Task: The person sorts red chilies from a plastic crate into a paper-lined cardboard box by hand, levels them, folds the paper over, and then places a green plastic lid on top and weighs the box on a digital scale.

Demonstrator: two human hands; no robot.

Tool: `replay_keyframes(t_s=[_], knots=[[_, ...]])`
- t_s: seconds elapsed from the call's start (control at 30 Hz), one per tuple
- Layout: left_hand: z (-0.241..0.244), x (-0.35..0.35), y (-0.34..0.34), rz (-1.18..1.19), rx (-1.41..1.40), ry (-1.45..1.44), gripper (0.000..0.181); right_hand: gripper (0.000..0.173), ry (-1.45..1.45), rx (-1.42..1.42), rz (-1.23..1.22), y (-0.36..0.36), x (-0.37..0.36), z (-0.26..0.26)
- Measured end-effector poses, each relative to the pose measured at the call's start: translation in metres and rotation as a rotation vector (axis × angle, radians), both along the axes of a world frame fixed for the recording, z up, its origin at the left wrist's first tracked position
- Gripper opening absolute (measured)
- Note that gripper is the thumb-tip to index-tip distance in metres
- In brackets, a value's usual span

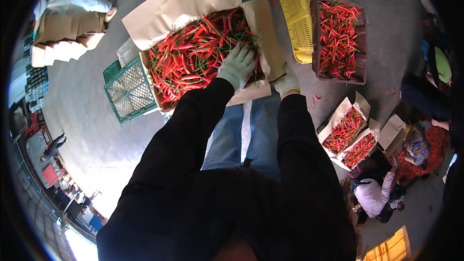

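A cardboard box full of red chili peppers with green stems (192, 54) lies in front of me, its brown paper flaps (185, 5) folded outward. My left hand (237, 65), in a pale knitted glove, rests with fingers bent on the peppers at the box's right side; whether it grips any is hidden. At the near right corner my right hand (287, 82), gloved too, has its fingers at the edge of the right-hand brown paper flap (266, 40). Part of that hand's grip is hidden by the paper.
Green plastic crates (130, 88) stand left of the box. To the right are a yellow crate (297, 18) and a maroon crate of peppers (339, 40). Further right, paper-lined boxes of peppers (344, 130) sit near seated people (373, 195). Another person (87, 0) stands at upper left.
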State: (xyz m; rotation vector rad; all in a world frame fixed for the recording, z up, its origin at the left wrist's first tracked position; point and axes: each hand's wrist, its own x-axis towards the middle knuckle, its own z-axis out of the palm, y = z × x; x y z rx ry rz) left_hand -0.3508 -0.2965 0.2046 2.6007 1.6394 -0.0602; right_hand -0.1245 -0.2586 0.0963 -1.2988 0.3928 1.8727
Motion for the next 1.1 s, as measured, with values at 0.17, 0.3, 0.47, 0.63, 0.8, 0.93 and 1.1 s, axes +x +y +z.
replay_keyframes(t_s=[0.17,0.3,0.47,0.63,0.8,0.93,1.1], knots=[[0.000,0.001,-0.001,0.038,0.061,-0.076,0.043,0.021,-0.649,0.853,0.622,-0.035,0.023,0.059],[0.054,-0.011,-0.019,0.204,-0.142,-0.086,0.034,0.036,-0.578,0.953,0.849,-0.031,-0.041,0.161],[0.068,-0.047,-0.035,0.713,0.476,-0.571,0.020,0.030,-1.172,1.822,1.089,-0.031,-0.094,0.147],[0.090,-0.040,0.007,0.366,0.286,-0.178,0.054,0.019,-1.490,2.021,1.399,-0.059,-0.111,0.092],[0.003,-0.076,0.000,0.384,0.049,-0.060,0.066,0.010,-1.107,1.966,1.338,-0.047,-0.109,0.138],[-0.005,-0.080,-0.007,0.414,0.019,-0.032,0.070,0.029,-1.458,1.901,0.891,-0.014,-0.095,0.139],[-0.012,-0.097,-0.007,0.390,0.080,-0.231,0.064,0.052,-1.436,1.808,1.039,0.034,-0.166,0.107]])
